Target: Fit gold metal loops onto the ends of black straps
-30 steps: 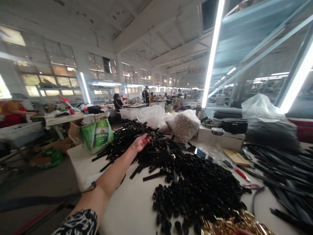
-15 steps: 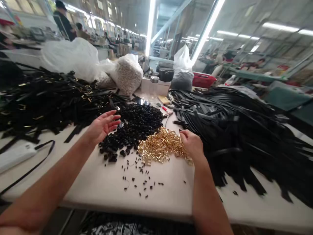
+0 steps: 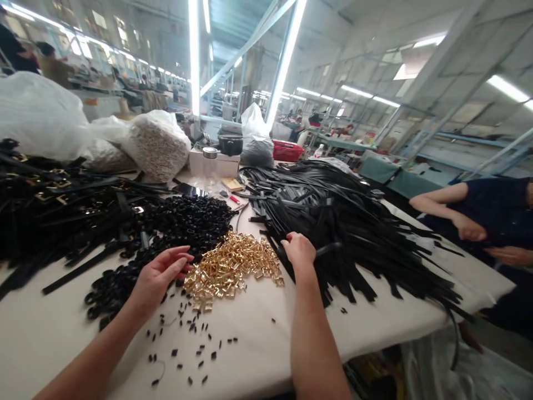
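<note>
A heap of gold metal buckles (image 3: pixel 235 266) lies at the middle of the pale table, with a pile of black loops (image 3: pixel 195 222) behind and left of it. My left hand (image 3: pixel 160 278) is at the left edge of the gold heap, fingers apart, no object visible in it. Over the near-left edge of the black straps (image 3: pixel 345 233) is my right hand (image 3: pixel 300 250), its fingers curled together; what they hold, if anything, is hidden. Small black pieces (image 3: pixel 200 347) are scattered on the tabletop in front of the gold heap.
Black straps with gold buckles (image 3: pixel 54 194) cover the far left. Behind are a filled plastic bag (image 3: pixel 158 144), a glass jar (image 3: pixel 210 161), a white box (image 3: pixel 195 161) and a red case (image 3: pixel 287 150). A person in dark clothes (image 3: pixel 495 211) stands beyond the table's right side.
The view has swung right, bringing the person at the right into sight. My left hand has moved from the black loops toward the gold heap; my right hand has shifted to the straps.
</note>
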The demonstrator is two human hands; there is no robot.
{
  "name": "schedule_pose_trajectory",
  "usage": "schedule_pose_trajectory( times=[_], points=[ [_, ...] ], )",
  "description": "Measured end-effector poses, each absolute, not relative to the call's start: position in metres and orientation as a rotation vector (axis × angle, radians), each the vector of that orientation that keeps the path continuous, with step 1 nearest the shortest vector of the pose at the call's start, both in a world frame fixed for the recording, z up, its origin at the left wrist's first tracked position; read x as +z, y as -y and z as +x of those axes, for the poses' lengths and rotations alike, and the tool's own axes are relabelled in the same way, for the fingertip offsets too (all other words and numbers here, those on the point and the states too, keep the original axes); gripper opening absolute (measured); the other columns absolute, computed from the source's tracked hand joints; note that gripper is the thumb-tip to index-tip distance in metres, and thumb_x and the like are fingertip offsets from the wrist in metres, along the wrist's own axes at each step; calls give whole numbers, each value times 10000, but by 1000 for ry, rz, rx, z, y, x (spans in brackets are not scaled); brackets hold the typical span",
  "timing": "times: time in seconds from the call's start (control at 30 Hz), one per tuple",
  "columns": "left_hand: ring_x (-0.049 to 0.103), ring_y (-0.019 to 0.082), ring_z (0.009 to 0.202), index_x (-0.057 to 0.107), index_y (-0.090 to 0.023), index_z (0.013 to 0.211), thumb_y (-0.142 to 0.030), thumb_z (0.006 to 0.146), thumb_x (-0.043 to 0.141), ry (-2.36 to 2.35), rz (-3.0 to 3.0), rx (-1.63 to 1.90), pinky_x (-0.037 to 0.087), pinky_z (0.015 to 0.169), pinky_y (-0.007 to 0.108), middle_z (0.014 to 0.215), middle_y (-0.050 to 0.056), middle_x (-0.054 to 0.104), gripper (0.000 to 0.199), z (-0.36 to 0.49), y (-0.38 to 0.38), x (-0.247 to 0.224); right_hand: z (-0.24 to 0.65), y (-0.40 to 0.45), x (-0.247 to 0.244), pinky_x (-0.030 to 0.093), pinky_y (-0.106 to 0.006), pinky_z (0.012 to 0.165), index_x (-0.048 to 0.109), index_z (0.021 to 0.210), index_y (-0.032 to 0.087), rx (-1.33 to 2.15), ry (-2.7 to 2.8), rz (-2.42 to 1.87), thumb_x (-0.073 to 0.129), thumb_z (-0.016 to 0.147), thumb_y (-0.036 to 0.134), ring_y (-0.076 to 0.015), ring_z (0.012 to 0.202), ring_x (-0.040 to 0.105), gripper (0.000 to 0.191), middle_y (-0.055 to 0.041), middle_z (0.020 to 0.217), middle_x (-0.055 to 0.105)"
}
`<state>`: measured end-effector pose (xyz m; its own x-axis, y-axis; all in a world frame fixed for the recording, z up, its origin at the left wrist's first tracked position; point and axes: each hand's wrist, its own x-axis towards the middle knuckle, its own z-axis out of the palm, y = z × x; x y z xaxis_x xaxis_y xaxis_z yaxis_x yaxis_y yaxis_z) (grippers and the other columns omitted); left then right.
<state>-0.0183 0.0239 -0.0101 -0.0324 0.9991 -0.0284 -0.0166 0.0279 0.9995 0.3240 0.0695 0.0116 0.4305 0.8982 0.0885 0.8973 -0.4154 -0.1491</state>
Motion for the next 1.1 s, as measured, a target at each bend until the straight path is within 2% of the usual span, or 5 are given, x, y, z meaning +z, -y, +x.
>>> schedule_pose_trajectory(
  times=[0.17, 0.43, 0.8, 0.93, 1.1],
  points=[
    [689, 202, 747, 681, -174, 1034, -514, 662, 753, -1221, 1197, 1167, 584, 659, 304, 950, 93, 733, 508, -18, -21, -8, 322, -68, 11, 471, -268, 786, 708, 1068, 195, 44, 1619, -2522, 568, 865, 334, -214, 997, 651, 283, -117, 1113, 684],
    [694, 215, 762, 708, -196, 984, -516, 653, 763, -1219, 1232, 1140, 587, 690, 319, 917, 80, 747, 464, -18, -19, -10, 331, -57, 19, 463, -248, 677, 765, 807, 216, 241, 1809, -2570, 700, 738, 341, -205, 856, 684, 157, -78, 880, 742],
    [689, 206, 777, 713, -198, 962, -484, 692, 746, -1166, 1343, 1065, 576, 721, 299, 873, 62, 738, 395, -14, -11, -10, 317, -60, 15, 450, -275, 729, 720, 900, 177, 170, 1862, -2434, 580, 817, 181, -219, 904, 665, 163, -108, 950, 729],
    [686, 197, 773, 704, -198, 977, -441, 718, 732, -1131, 1308, 1057, 571, 694, 292, 885, 65, 733, 356, -12, -11, -10, 302, -56, 26, 436, -239, 759, 682, 1023, 222, 235, 1925, -2084, 466, 935, 292, -155, 863, 641, 244, -34, 956, 717],
    [688, 184, 742, 631, -193, 1140, -381, 727, 738, -1051, 1162, 1005, 558, 632, 273, 904, 71, 721, 466, -4, -12, -9, 240, -41, 20, 396, -206, 589, 636, 1150, 209, 661, 2029, -1363, 514, 911, 264, -100, 579, 515, 274, 39, 700, 630]
  ],
)
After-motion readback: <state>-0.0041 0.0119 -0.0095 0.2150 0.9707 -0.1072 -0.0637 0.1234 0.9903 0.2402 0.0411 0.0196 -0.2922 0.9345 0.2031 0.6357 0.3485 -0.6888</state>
